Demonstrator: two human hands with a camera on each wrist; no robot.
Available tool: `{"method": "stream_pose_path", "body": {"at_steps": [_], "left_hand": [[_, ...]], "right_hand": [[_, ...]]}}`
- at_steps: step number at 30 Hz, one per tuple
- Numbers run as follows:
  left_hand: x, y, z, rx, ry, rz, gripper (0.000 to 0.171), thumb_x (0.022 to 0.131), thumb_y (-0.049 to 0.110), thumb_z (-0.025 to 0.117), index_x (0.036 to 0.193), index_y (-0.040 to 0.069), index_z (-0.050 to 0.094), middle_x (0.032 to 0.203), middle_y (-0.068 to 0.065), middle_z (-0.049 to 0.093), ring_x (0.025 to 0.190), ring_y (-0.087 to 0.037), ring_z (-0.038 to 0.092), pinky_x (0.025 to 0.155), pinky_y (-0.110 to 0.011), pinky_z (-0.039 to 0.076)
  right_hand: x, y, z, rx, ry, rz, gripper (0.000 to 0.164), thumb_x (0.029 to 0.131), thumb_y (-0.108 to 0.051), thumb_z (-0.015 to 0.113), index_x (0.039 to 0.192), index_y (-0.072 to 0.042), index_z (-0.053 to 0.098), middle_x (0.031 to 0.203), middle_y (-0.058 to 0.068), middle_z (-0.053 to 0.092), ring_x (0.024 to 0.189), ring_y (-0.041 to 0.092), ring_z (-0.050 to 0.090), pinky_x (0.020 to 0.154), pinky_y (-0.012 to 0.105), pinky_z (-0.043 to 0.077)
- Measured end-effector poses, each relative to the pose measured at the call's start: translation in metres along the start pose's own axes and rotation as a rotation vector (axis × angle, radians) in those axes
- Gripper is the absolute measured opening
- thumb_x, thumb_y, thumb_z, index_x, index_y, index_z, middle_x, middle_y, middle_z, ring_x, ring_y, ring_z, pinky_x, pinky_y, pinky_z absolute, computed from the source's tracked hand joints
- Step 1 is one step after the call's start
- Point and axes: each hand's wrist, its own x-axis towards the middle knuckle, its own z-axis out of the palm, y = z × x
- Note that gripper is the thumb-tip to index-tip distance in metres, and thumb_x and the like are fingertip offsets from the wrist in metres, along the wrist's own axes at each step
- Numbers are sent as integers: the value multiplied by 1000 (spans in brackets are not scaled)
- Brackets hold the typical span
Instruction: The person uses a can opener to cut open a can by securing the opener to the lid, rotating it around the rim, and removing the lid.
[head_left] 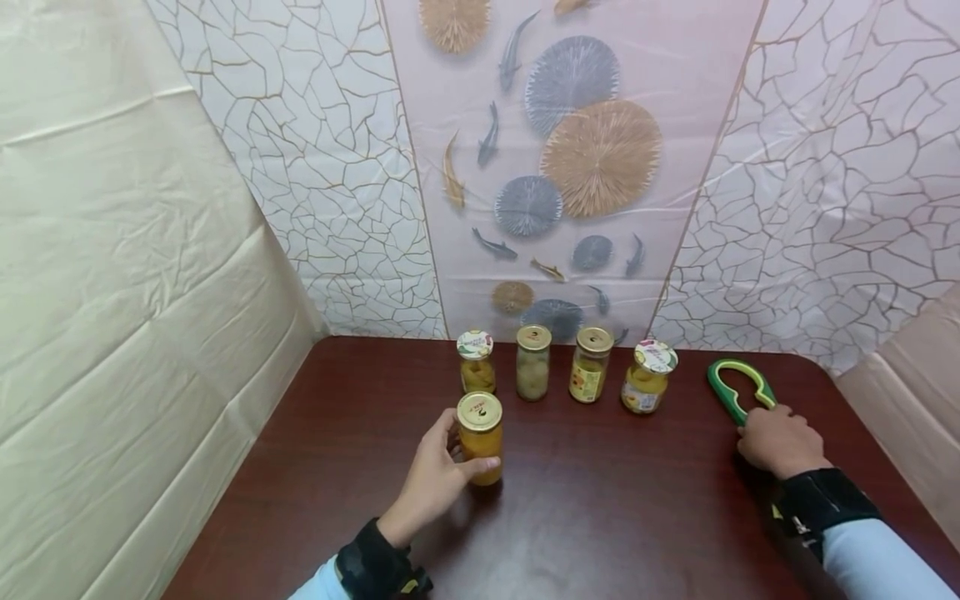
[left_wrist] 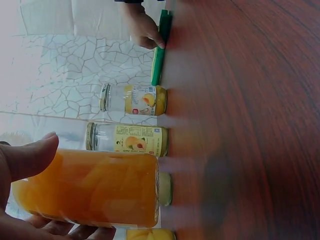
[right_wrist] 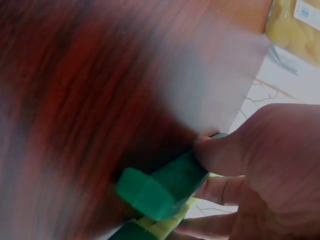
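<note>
My left hand (head_left: pixel 433 479) grips a glass jar (head_left: pixel 481 446) of orange fruit with a gold lid, thumb on one side and fingers on the other. The jar stands upright; in the left wrist view its base (left_wrist: pixel 150 192) appears slightly above the tabletop. At the right, my right hand (head_left: pixel 783 440) grips the handles of a green jar opener (head_left: pixel 724 397) with a paler green inner edge. Its loop points away from me, towards the back of the table. In the right wrist view, thumb and fingers hold the green handle ends (right_wrist: pixel 150 195) near the wood.
Along the back stand a small jar with a patterned lid (head_left: pixel 477 373), a gold-lidded jar of pale fruit (head_left: pixel 533 375), a yellow-labelled jar (head_left: pixel 587 381) and another patterned-lid jar (head_left: pixel 645 385). A dark reddish table (head_left: pixel 600 517) meets a patterned cloth backdrop (head_left: pixel 345 208).
</note>
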Motion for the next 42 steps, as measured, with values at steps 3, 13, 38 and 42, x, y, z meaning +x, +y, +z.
{"method": "stream_pose_path", "body": {"at_steps": [3, 13, 38, 42], "left_hand": [[0, 0, 0, -5, -1, 0, 60, 80, 7, 89, 130, 10, 56, 126, -13, 66, 116, -26, 64, 98, -53, 54], [4, 1, 5, -19, 0, 18, 59, 78, 7, 89, 128, 10, 57, 125, -11, 67, 114, -24, 64, 98, -51, 53], [22, -6, 26, 5, -89, 20, 63, 82, 7, 87, 136, 14, 55, 129, -9, 66, 118, -24, 62, 98, -52, 53], [22, -9, 26, -9, -94, 35, 64, 81, 12, 88, 135, 17, 56, 128, -6, 67, 117, -21, 63, 97, -49, 54]], "right_hand": [[1, 2, 0, 29, 32, 11, 40, 101, -22, 57, 98, 18, 61, 89, 38, 46, 78, 52, 54, 60, 59, 49], [-16, 12, -1, 189, 325, 47, 62, 105, -46, 48, 85, 12, 58, 87, 36, 49, 71, 48, 54, 53, 53, 43], [-110, -120, -47, 211, 840, -596, 29, 83, -21, 83, 76, -15, 56, 137, 26, 58, 87, 33, 64, 50, 36, 41], [-116, -136, -45, 211, 798, -656, 31, 83, -22, 84, 75, -19, 54, 139, 22, 58, 100, 34, 65, 53, 38, 45]]}}
